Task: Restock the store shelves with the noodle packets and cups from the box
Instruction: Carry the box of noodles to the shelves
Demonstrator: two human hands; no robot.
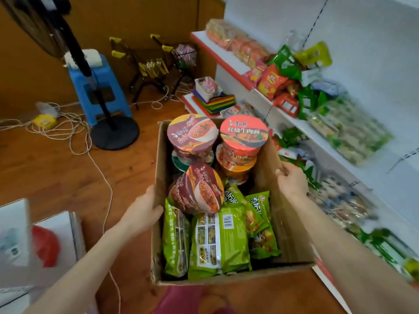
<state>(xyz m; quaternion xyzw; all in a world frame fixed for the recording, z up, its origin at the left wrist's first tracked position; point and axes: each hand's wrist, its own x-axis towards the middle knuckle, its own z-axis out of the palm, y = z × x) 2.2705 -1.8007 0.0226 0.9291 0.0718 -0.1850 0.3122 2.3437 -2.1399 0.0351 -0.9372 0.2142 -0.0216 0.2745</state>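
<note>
left hand [145,209] and right hand [292,180] each clench a box [226,278] wall, left fingers hidden; shelf goods [349,130] blurred.

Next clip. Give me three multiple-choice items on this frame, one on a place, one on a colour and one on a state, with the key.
1. Where in the open brown cardboard box do the green noodle packets lie?
A. at the end nearest the person
B. at the far end
C. outside it, on the floor

2. What colour is the lid of the top noodle cup in the box's far right corner?
A. blue
B. red
C. black

3. How is the box held?
A. by one hand only
B. by no hand
C. the left hand and the right hand each grip a side wall

Key: 1 A, the packets fill the near end. 2 B, its lid is red. 3 C, a hand curls over each side wall.
</note>
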